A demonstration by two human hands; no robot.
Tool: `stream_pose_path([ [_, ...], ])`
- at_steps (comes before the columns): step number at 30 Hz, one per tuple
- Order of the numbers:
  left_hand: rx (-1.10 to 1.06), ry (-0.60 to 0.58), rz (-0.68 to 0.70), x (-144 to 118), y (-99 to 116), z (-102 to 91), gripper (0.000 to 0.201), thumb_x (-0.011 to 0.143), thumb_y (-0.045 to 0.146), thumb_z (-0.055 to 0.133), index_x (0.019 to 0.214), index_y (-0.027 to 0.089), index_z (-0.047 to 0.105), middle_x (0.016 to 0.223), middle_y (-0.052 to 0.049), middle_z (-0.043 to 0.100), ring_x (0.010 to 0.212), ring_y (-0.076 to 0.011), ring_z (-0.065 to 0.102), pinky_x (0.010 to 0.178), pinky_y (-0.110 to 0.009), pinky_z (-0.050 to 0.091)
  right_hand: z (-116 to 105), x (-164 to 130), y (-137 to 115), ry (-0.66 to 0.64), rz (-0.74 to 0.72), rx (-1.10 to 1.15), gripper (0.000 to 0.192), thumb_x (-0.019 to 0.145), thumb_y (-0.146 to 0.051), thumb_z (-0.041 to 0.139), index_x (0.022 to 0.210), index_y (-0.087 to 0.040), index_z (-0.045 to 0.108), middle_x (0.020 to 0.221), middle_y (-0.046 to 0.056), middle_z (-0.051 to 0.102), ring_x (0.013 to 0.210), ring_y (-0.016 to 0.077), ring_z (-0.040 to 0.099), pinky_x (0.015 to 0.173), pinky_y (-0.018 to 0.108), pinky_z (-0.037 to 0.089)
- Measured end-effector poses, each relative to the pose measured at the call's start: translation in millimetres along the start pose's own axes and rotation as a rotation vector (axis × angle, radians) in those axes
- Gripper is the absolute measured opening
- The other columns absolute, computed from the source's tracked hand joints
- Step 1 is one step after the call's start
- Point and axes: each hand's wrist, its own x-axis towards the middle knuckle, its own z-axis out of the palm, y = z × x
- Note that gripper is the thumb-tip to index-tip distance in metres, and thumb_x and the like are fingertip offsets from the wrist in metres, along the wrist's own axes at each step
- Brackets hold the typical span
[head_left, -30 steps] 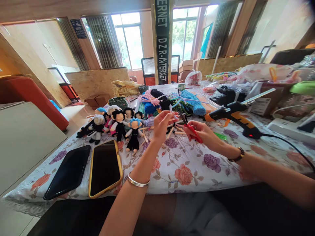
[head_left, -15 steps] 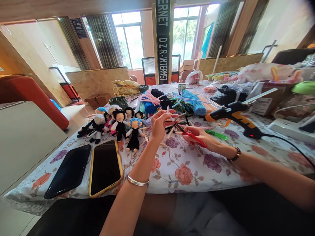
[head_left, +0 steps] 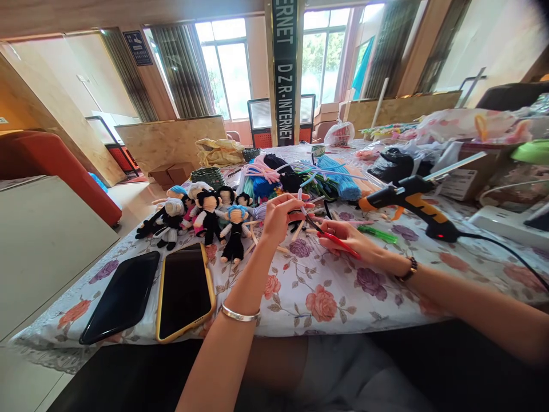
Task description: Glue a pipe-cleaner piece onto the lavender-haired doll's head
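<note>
Pinched in my left hand [head_left: 281, 217] is a short pale piece of pipe cleaner [head_left: 301, 197], pointing up from the fingertips. My right hand [head_left: 354, 243] is closed on red-handled scissors [head_left: 341, 245]. Their dark blades reach leftward to the left fingertips, at the lower end of the pale piece; whether they touch it I cannot tell. Beyond the hands lies a heap of pipe cleaners in pink, black, blue and green, with a blue bundle [head_left: 341, 177] at its right. Left of my left hand sit several small dolls, one blue-haired doll [head_left: 235, 234] in front.
Two phones lie at the left: a black phone [head_left: 122, 297] and a yellow-cased phone [head_left: 186, 292]. At the right a glue gun [head_left: 414, 203] stands with its cable running off right. A green cutter [head_left: 377, 233] lies near my right hand. Behind are plastic bags and a box [head_left: 463, 171].
The pale piece has tilted and now leans left at its top. The scissors have turned so their handles show narrower, their blades still at my left fingertips.
</note>
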Motion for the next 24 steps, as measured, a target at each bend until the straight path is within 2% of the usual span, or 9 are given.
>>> stream_pose_path([
  [10,0.010,-0.003,0.007,0.1,0.8,0.1,0.014,0.055,0.023,0.067,0.051,0.013,0.057,0.076,-0.004,0.065,0.066,-0.0165,0.066,0.057,-0.027,0.050,1.0,1.8,1.5,0.032,-0.028,-0.025,0.043,0.069,-0.050,0.070,0.070,-0.020,0.040,0.060,-0.007,0.036,0.050,0.0053,0.033,0.045,0.021,0.025],
  [18,0.011,-0.007,-0.002,-0.6,0.8,0.0,0.013,0.055,0.023,0.067,0.051,0.014,0.059,0.070,-0.003,0.064,0.065,-0.0160,0.065,0.059,-0.028,0.050,-0.4,2.6,6.5,0.021,-0.033,-0.021,0.040,0.073,-0.050,0.068,0.073,-0.020,0.041,0.061,-0.007,0.035,0.051,0.0055,0.033,0.044,0.020,0.029],
  [24,0.017,-0.010,-0.014,0.0,0.6,-0.4,0.012,0.055,0.023,0.067,0.053,0.014,0.059,0.070,-0.004,0.065,0.065,-0.0155,0.065,0.059,-0.026,0.049,0.9,2.6,4.4,0.056,-0.033,-0.043,0.043,0.068,-0.051,0.071,0.070,-0.020,0.041,0.060,-0.007,0.035,0.051,0.0053,0.033,0.043,0.020,0.029],
])
